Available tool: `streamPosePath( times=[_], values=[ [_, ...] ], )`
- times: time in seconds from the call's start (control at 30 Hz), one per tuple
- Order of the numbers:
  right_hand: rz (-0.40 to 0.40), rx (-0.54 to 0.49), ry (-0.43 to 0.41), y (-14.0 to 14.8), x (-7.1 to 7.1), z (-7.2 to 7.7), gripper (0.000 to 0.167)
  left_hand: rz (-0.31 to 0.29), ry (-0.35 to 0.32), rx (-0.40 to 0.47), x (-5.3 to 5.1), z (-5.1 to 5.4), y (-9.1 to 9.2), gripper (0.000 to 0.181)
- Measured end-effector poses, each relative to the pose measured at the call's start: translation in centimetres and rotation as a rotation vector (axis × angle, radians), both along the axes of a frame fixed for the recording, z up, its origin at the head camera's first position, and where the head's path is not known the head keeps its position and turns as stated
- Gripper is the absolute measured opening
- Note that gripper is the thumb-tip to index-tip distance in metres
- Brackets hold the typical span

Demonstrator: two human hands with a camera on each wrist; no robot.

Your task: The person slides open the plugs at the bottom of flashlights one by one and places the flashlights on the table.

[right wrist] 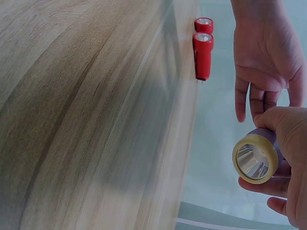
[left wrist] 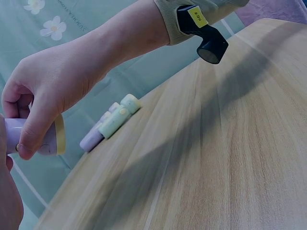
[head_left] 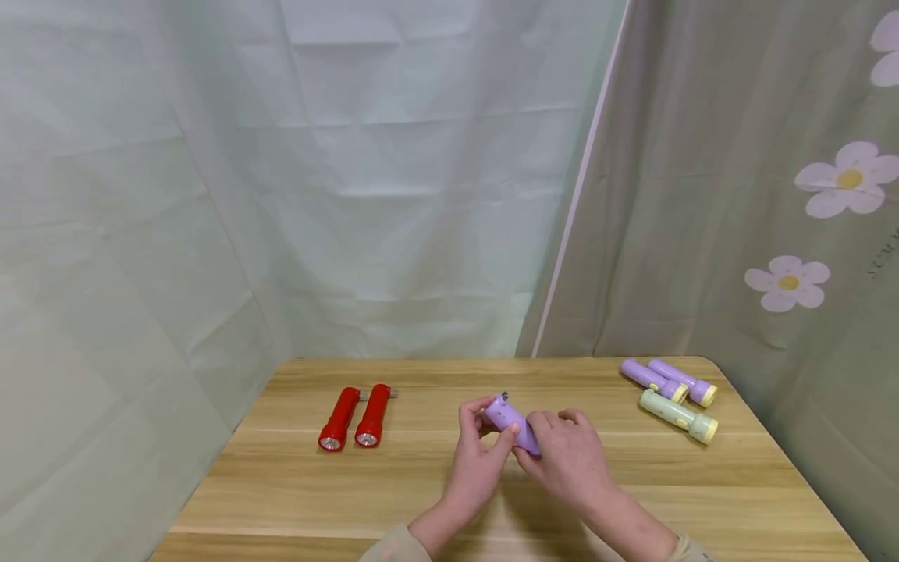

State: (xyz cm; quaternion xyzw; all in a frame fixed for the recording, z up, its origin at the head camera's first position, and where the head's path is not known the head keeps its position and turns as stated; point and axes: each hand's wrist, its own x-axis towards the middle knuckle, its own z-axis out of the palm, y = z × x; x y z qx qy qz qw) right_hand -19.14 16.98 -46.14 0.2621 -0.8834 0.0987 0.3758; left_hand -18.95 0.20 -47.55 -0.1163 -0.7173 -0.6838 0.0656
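Note:
A purple flashlight [head_left: 502, 414] with a yellow rim is held above the table in both hands, its lens end to the right. Near its tail end, where small dark metal prongs stick out, my left hand [head_left: 472, 460] holds it between thumb and fingers. My right hand [head_left: 570, 460] grips the part by the lens and hides much of it in the head view. The right wrist view looks straight into the shiny reflector [right wrist: 253, 162] inside the rim.
Two red flashlights [head_left: 342, 417] lie side by side at the left, metal prongs showing at their tails. Two purple flashlights [head_left: 684, 380] and a pale green one [head_left: 674, 414] lie together at the back right. Curtains [head_left: 421, 195] hang behind the wooden table [head_left: 281, 499].

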Motion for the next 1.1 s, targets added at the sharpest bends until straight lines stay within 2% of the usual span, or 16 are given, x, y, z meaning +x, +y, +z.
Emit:
streamPosePath(
  times=[0.33, 0.73, 1.1],
  values=[
    [-0.01, 0.006, -0.002, 0.13, 0.02, -0.21, 0.038, 0.002, 0.022, -0.011, -0.04, -0.17, 0.15, 0.05],
    [-0.008, 0.006, 0.01, 0.1, -0.04, -0.22, 0.039, -0.001, 0.004, 0.003, 0.26, 0.16, 0.09, 0.051],
    [-0.009, 0.008, 0.005, 0.05, -0.07, -0.28, 0.039, 0.0, 0.015, -0.006, 0.21, 0.07, 0.03, 0.05]
  ],
)
